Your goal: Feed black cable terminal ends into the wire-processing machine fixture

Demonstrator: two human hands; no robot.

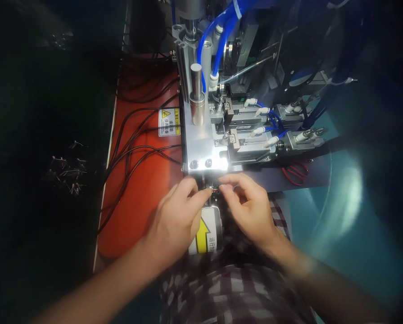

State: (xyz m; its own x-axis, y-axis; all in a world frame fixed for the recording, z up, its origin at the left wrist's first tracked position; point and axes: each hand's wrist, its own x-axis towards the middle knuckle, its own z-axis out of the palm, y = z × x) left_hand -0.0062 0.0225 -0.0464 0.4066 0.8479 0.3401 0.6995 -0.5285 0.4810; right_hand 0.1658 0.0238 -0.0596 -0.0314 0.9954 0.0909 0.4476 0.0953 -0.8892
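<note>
My left hand (176, 216) and my right hand (248, 204) meet at the front edge of a metal machine fixture (204, 148). Both hands are pinched, fingertips nearly touching, on a tiny dark part with a red wire (215, 189) held between them. The part is too small to make out clearly. Just below my hands sits a cylindrical motor with a yellow arrow label (208, 234). A bright light shines on the plate corner just above my fingers.
Black cables (137, 148) run over an orange-red mat (143, 198) at the left, beside a yellow warning sticker (169, 121). Blue air hoses (221, 36) and pneumatic cylinders (289, 135) fill the machine's right side. Red-handled scissors (296, 173) lie right. Small wired parts (68, 173) are piled far left.
</note>
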